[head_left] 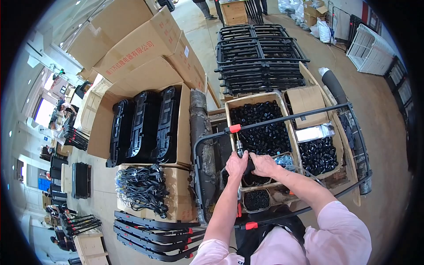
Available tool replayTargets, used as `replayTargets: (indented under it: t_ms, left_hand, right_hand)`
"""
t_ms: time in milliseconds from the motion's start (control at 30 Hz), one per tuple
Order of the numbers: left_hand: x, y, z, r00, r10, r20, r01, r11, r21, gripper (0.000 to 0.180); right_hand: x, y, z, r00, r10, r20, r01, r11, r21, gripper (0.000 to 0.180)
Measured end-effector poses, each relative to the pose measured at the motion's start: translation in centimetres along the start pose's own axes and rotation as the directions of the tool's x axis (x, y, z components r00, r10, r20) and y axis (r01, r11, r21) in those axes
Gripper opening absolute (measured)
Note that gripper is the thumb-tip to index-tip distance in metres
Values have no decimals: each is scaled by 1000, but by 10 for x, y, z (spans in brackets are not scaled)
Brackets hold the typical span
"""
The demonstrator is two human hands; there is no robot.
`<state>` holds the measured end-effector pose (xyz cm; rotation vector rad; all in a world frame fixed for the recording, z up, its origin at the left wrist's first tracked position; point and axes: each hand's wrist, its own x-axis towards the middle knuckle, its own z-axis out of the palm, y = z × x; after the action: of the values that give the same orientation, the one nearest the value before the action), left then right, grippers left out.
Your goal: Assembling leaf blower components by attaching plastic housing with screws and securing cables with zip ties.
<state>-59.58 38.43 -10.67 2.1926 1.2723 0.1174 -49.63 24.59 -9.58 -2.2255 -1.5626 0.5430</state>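
Both my hands are closed around a power drill (240, 145) with a silver chuck. Its bit points away from me toward a red clip (235, 128) on a black tubular frame (282, 119). My left hand (237, 164) wraps the front of the drill, just behind the chuck. Beside it, my right hand (264, 165) grips the black body from the right; my fingers hide much of the tool. The large frame lies across the workbench, surrounding both forearms, with another red clip (251, 225) on its near bar. Whether the bit touches the far clip I cannot tell.
Wooden-sided bins of black plastic parts (260, 126), a small box of black pieces (257, 200) and silvery screws (285, 161) lie under the frame. Left stand a carton of black mouldings (143, 126) and bundled power cords (143, 187). Stacked black frames (260, 57) stand beyond.
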Motion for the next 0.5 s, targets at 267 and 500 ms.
replayTargets:
  t_ms: [267,500]
  left_hand:
    - [6,6,-4,999,-27,40,25,999,42,68]
    - [10,9,-7,998,-33,60,30,998,54,70]
  right_hand:
    - [4,1,-3,999,-12,-30,12,1000,-6,75]
    - [8,2,-3,999,-13,-30,13,1000,-5,76]
